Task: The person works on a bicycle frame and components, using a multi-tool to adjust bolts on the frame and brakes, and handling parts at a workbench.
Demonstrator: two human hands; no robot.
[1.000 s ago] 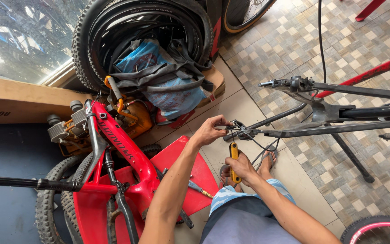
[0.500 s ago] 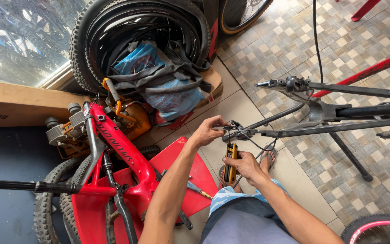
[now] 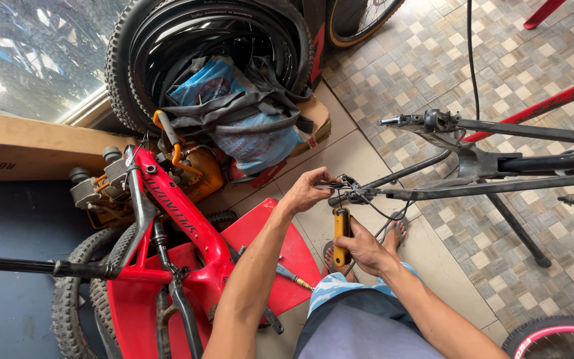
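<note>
A dark grey bicycle frame [image 3: 499, 166] lies across the right of the head view, its thin rear stays ending at a dropout [image 3: 350, 193] near the middle. My left hand [image 3: 308, 189] pinches that dropout end, where thin cables hang. Just below it, my right hand [image 3: 363, 249] grips a yellow-handled tool [image 3: 341, 233] held upright, its black tip pointing up at the dropout. My feet in sandals show under the hands on the tiled floor.
A red bicycle frame [image 3: 181, 226] with knobby tyres lies at the lower left beside a red plastic tray [image 3: 274, 233]. Stacked tyres [image 3: 214, 40] hold blue bags and inner tubes. A cardboard box [image 3: 28, 146] is on the left. A pink-rimmed wheel [image 3: 553, 336] is at bottom right.
Both hands have stayed at the dropout. The yellow-handled tool has shifted slightly, and the view has drifted a little.
</note>
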